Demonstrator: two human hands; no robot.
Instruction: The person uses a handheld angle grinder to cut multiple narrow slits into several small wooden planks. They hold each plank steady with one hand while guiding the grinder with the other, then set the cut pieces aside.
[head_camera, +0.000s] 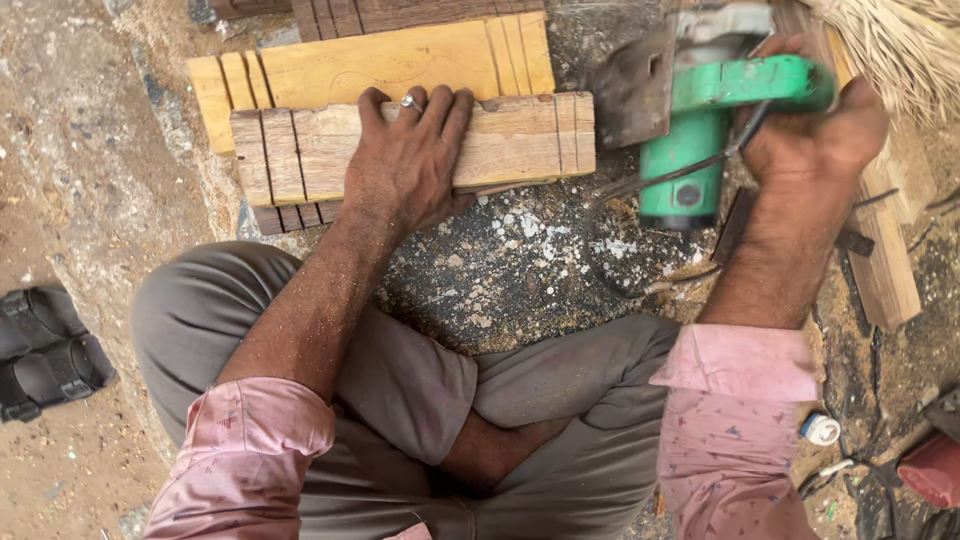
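Note:
My left hand (408, 150), with a ring on one finger, lies flat on a pale wooden block (520, 140) that has several saw cuts across both ends. It presses the block down on the dusty ground. Behind it lies a yellower wooden board (340, 68) with similar cuts. My right hand (812, 130) grips the handle of a green electric power saw (700, 130), held just right of the block's end. The saw's grey metal guard (632, 90) stands next to the block. Its blade is hidden.
I sit cross-legged in grey trousers (420, 400). A black sandal (45, 350) lies at the left. A wood strip (885, 250) lies at the right, a straw broom (900, 40) top right. A small white cap (820, 428) and a red object (935, 468) sit lower right.

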